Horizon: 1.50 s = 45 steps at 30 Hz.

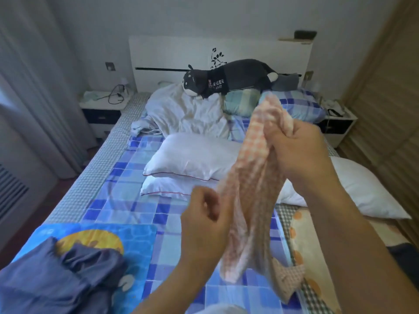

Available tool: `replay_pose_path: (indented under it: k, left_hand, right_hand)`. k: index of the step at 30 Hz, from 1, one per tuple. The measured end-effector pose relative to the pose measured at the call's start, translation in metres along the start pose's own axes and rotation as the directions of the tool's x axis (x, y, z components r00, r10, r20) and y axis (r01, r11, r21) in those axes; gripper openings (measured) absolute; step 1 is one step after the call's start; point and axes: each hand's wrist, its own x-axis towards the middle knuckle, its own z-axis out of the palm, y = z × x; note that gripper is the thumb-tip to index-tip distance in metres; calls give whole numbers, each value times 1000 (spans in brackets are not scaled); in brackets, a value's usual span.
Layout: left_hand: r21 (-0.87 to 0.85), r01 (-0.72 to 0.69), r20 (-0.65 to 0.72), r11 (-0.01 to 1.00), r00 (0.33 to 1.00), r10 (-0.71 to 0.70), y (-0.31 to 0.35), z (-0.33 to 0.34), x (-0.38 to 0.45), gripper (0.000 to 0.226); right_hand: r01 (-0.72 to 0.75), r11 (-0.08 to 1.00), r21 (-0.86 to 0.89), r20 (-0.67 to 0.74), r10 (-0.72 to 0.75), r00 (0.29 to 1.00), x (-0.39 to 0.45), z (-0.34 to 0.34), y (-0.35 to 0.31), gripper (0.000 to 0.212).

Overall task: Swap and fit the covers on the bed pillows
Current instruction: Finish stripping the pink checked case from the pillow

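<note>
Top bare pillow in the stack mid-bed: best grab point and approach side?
Probably the near-left corner of the top bare pillow, coming from the foot of the bed. It lies flat on a second pillow and that corner overhangs, free to pinch. Both the right hand and the left hand are busy with the orange checked cover.

Counted: 2 bare white pillows stacked mid-bed, upper (192,155) on lower (167,186), + 1 more white pillow (362,189) at the right edge, so 3 uncovered; 2 checked pillows by the headboard, one green-ish (242,102), one blue (301,105). 1 pink checked cover (251,189), 1 dark plush animal (229,79), 1 crumpled white quilt (181,109), 1 blue cartoon-print cushion (136,243) w/ 1 dark blue cloth (56,279) on it. 2 hands, left (204,220) & right (299,148); 2 nightstands, left (102,109) & right (340,125).
</note>
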Motion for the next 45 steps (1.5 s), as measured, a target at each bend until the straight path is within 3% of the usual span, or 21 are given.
replay_pose_path:
  k: [5, 7, 9, 12, 15, 18, 20, 21, 23, 26, 27, 31, 33, 34, 36, 37, 38, 39, 41, 43, 45]
  left_hand:
    - [186, 167, 247, 968, 946, -211, -58, 11, -16, 29]
    - [205, 158, 229, 966, 952, -205, -60, 21, -6, 11]
    - [225, 170, 158, 959, 965, -208, -65, 23, 9, 24]
    - [196, 189, 64, 962, 977, -205, -72, 8, 44, 37]
    - [314, -11, 253, 949, 965, -72, -66, -18, 90, 26]
    - [346, -247, 636, 905, 771, -33, -34, -45, 125, 41]
    - [404, -378, 753, 833, 654, -69, -17, -55, 140, 35]
    - [451, -476, 761, 755, 648, -46, -16, -56, 146, 31]
    - [530, -529, 709, 663, 705, -4, -24, -54, 155, 24]
    - [480, -163, 582, 862, 794, -174, -54, -59, 152, 28]
    - [446, -82, 569, 891, 795, -211, -64, -60, 144, 30]
    - [407, -143, 464, 902, 883, -70, -75, -53, 118, 36]
    - [270, 8, 437, 963, 890, -130, -53, -59, 127, 41]
    - [187, 116, 531, 975, 824, -200, -38, -67, 135, 38]
    - [195, 296, 775, 935, 539, -332, -8, -86, 150, 26]
    - [291, 270, 825, 918, 414, -384, 8, -94, 154, 23]
    - [410, 170, 824, 896, 353, -443, 20, -100, 160, 22]
    - [521, 36, 790, 853, 359, -497, 27, -102, 167, 19]
    - [702, -222, 661, 677, 556, -503, 29, -101, 189, 24]
    - [811, -297, 481, 504, 828, -287, 21, -99, 219, 35]
    - [793, -245, 306, 558, 952, -17, 18, -99, 239, 32]
  right_hand:
    - [-36, 999, 17, 76, 34, 997, -9, 0, -14, 33]
    - [-39, 999, 36, 93, 36, 995, -12, 1, -17, 32]
    - [-50, 997, 52, 84, 46, 995, -11, -5, -14, 31]
    - [-93, 994, 51, -97, 97, 991, 3, -26, 7, 28]
    - [-166, 986, -7, -282, 157, 946, 23, -46, 46, 28]
    - [-263, 963, -58, -349, 227, 909, 35, -56, 77, 27]
    - [-308, 951, -41, -343, 276, 898, 37, -54, 90, 33]
    - [-322, 947, -11, -330, 301, 895, 36, -50, 93, 32]
    - [-319, 938, 136, -294, 346, 891, 34, -42, 93, 24]
    - [-274, 909, 315, -256, 359, 897, 34, -37, 81, 23]
    - [-256, 913, 317, -258, 343, 903, 34, -38, 79, 27]
    - [-188, 950, 250, -306, 262, 915, 42, -44, 75, 29]
    - [-187, 958, 217, -322, 251, 913, 48, -49, 71, 30]
    - [-178, 962, 208, -331, 240, 913, 52, -52, 68, 31]
    - [-142, 973, 180, -325, 196, 925, 61, -56, 61, 31]
    - [-127, 979, 159, -311, 172, 935, 66, -56, 58, 32]
    - [-113, 982, 151, -297, 154, 943, 70, -55, 55, 34]
    - [-107, 980, 166, -289, 152, 945, 74, -55, 54, 36]
    - [-97, 964, 247, -281, 167, 945, 81, -53, 52, 35]
    - [-94, 952, 292, -241, 168, 956, 84, -51, 48, 32]
    - [-85, 944, 320, -228, 164, 960, 87, -50, 42, 35]
